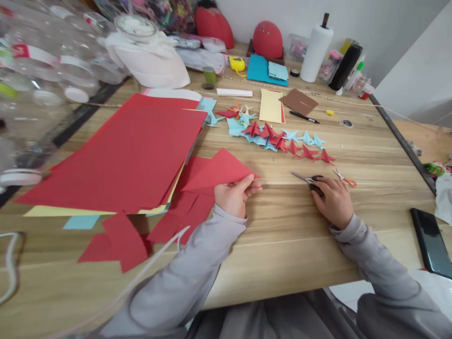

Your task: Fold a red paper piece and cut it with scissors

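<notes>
A folded red paper triangle (pixel 221 170) is pinched at its right corner between the thumb and fingers of my left hand (pixel 236 195). On the right, my right hand (pixel 334 200) is closed over the dark handles of a pair of scissors (pixel 302 178), whose blades point left on the table. Small orange-handled scissors (pixel 344 178) lie just beyond that hand. Red paper pieces (pixel 183 212) lie beside and under the triangle. Folded red paper figures (pixel 307 151) and light blue ones (pixel 306 137) form rows farther back.
A stack of large red sheets (pixel 123 150) covers the left of the wooden table (pixel 282 254). A white cable (pixel 141 275) crosses near my left forearm. A phone (pixel 431 242) lies at the right edge. A white bottle (pixel 316 54) stands at the back.
</notes>
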A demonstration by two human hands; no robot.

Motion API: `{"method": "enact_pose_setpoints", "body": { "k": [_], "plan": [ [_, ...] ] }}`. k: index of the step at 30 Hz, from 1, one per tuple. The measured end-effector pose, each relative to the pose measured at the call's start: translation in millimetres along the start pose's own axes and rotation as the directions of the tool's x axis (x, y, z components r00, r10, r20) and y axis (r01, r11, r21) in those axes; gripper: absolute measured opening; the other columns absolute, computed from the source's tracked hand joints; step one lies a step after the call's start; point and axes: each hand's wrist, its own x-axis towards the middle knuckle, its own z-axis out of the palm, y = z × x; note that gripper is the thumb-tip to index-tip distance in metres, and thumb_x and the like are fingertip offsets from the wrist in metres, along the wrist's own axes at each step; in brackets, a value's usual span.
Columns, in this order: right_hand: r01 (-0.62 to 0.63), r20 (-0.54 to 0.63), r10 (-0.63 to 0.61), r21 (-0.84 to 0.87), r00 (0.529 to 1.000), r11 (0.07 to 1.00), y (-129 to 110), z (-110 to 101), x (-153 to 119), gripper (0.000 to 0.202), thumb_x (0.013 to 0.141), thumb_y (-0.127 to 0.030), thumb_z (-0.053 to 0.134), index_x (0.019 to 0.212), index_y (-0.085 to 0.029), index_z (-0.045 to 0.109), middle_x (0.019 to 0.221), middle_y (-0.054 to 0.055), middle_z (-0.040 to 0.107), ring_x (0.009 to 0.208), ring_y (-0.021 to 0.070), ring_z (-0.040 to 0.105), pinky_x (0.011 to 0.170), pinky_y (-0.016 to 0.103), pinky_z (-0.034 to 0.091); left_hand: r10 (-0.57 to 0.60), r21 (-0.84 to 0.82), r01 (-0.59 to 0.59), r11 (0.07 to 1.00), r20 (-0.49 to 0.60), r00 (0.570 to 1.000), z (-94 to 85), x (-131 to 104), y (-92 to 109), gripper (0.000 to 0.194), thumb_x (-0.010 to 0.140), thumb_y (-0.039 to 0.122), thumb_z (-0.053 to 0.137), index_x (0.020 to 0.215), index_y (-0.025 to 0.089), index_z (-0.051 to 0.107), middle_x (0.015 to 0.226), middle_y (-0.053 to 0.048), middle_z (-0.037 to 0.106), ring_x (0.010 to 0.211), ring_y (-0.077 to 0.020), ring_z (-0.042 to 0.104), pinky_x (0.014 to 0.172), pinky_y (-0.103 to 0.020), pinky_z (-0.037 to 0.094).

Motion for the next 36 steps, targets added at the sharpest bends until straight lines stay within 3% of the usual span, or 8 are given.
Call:
{"method": "enact_pose_setpoints", "body": {
  "k": [8,12,15,19,23,27,31,36],
  "plan": [
    [-0.338,-0.147,0.306,-0.301,0.94,0.892,40,-10,-20,0.023,0.081,-0.031,0.054,0.089,-0.014,0.067,0.091,0.015,0.068,0.081,0.0287,0.057,0.072,0.04,0.035,-0.074,0.065,0.069,0.996,0.087,0.993,4.1,-12,1,0.024,0.047,0.025,0.081,0.057,0.013,0.062,0.051,0.002,0.062,0.044,-0.012,0.06,0.044,-0.024,0.054],
    [-0.177,-0.083,0.187,0.116,0.979,0.977,12,-17,0,0.024,0.085,-0.031,0.052,0.091,-0.013,0.066,0.101,0.018,0.066,0.095,0.0299,0.059,0.084,0.043,0.041,-0.188,0.168,0.15,0.974,0.236,0.954,2.5,-16,-4,0.025,0.05,0.027,0.081,0.06,0.012,0.063,0.05,-0.001,0.063,0.042,-0.0123,0.059,0.042,-0.023,0.051],
    [-0.166,0.163,0.073,0.691,0.984,0.704,-28,-17,21,0.024,0.086,-0.036,0.053,0.092,-0.016,0.066,0.095,0.011,0.068,0.088,0.0216,0.063,0.077,0.035,0.049,-0.315,0.308,0.194,0.931,0.413,0.854,1.1,-21,-7,0.028,0.054,0.03,0.081,0.061,0.01,0.063,0.048,-0.002,0.062,0.039,-0.0129,0.057,0.039,-0.024,0.049],
    [-0.269,0.291,-0.043,0.924,0.956,0.27,-64,-5,37,0.022,0.084,-0.038,0.057,0.088,-0.018,0.065,0.083,0.005,0.069,0.075,0.0167,0.065,0.069,0.029,0.051,-0.472,0.411,0.276,0.869,0.521,0.711,2.5,-29,-10,0.038,0.051,0.036,0.083,0.067,0.01,0.06,0.051,-0.001,0.062,0.038,-0.0132,0.057,0.038,-0.025,0.05],
    [-0.143,0.067,0.168,0.855,0.984,0.499,-65,5,33,0.013,0.084,-0.028,0.058,0.077,-0.018,0.063,0.065,0.001,0.063,0.056,0.0113,0.055,0.054,0.024,0.045,-0.409,0.321,0.289,0.902,0.42,0.81,4.6,-26,-8,0.049,0.049,0.038,0.085,0.078,0.014,0.054,0.064,0.002,0.063,0.04,-0.0142,0.06,0.038,-0.026,0.052],
    [0.1,-0.205,0.044,0.641,0.978,0.761,-59,4,22,0.008,0.083,-0.015,0.056,0.081,-0.019,0.062,0.071,0.003,0.064,0.062,0.0125,0.057,0.057,0.025,0.046,-0.307,0.151,0.271,0.951,0.338,0.889,3.4,-17,-2,0.047,0.059,0.047,0.079,0.081,0.013,0.055,0.076,-0.003,0.066,0.055,-0.0153,0.066,0.043,-0.024,0.053],
    [0.255,-0.268,-0.114,0.581,0.957,0.773,-63,3,18,0.011,0.083,-0.012,0.056,0.086,-0.02,0.062,0.077,0.005,0.067,0.07,0.0147,0.061,0.061,0.026,0.049,-0.295,0.097,0.278,0.955,0.337,0.894,1.1,-12,0,0.044,0.064,0.046,0.075,0.083,0.011,0.058,0.081,-0.008,0.069,0.058,-0.0144,0.065,0.044,-0.023,0.053],
    [0.2,-0.175,-0.106,0.705,0.979,0.681,-65,2,19,0.009,0.084,-0.026,0.061,0.087,-0.018,0.064,0.077,0.006,0.066,0.066,0.0141,0.06,0.058,0.026,0.048,-0.313,0.089,0.302,0.949,0.364,0.877,0.1,-12,-3,0.039,0.065,0.041,0.076,0.082,0.01,0.061,0.079,-0.008,0.07,0.062,-0.0152,0.066,0.05,-0.024,0.055]
  ]
}}
